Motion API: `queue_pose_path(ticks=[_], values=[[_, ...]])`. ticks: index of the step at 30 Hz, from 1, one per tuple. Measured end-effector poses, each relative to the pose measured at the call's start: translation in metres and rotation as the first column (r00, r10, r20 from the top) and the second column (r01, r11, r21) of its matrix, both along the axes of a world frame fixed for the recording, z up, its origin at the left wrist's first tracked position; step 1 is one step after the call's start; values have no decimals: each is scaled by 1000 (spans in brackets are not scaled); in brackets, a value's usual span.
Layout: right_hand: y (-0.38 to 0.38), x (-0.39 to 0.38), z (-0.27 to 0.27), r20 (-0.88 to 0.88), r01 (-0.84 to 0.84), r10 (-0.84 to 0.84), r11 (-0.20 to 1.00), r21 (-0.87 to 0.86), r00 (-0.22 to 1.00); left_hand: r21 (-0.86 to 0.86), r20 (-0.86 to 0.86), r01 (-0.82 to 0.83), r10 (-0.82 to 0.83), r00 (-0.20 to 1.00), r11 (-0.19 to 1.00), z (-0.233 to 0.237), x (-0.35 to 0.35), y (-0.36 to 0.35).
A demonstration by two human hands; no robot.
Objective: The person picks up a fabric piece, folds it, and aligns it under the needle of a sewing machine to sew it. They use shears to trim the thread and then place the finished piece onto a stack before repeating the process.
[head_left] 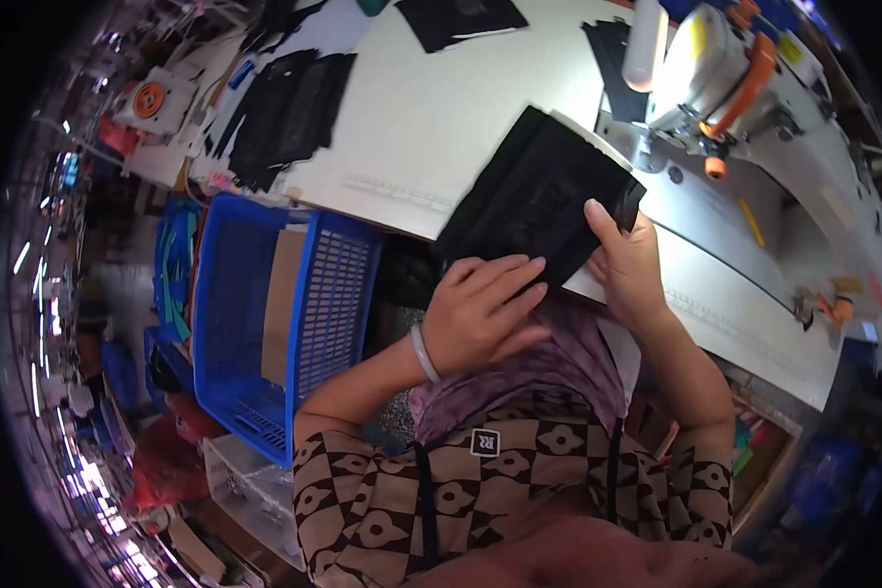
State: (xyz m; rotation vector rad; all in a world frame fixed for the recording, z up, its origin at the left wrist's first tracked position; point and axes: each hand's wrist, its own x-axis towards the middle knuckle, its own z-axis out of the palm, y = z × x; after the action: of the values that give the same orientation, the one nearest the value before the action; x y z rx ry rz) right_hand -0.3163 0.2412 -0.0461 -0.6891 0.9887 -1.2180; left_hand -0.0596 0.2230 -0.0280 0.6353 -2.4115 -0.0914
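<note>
A black fabric piece [524,191] with raised lettering on its face lies tilted across the front part of the white table. My right hand [629,265] grips its right edge, thumb on top and fingers mostly hidden underneath. On the lower left edge rests my left hand [485,309], its fingers stretched out and slightly apart over the cloth. A pale band [422,353] circles my left wrist. Just beyond the piece's upper right side is the sewing machine's needle area [647,147].
The sewing machine [715,73] stands at right on the white table [412,127]. Black fabric pieces [289,108] lie at upper left, with another black piece [461,20] at the back. A blue plastic basket [333,294] with cardboard [282,304] inside stands left of me.
</note>
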Motion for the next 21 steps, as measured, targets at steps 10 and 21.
queue_pose_path(ticks=[10,21], values=[[75,-21,16,-637,-32,-103,980,-197,764,881,-462,393,306,832,263,-8,-47,-8],[137,-10,-27,-660,180,-413,902,-393,628,535,-292,323,-188,938,781,-28,-49,27]])
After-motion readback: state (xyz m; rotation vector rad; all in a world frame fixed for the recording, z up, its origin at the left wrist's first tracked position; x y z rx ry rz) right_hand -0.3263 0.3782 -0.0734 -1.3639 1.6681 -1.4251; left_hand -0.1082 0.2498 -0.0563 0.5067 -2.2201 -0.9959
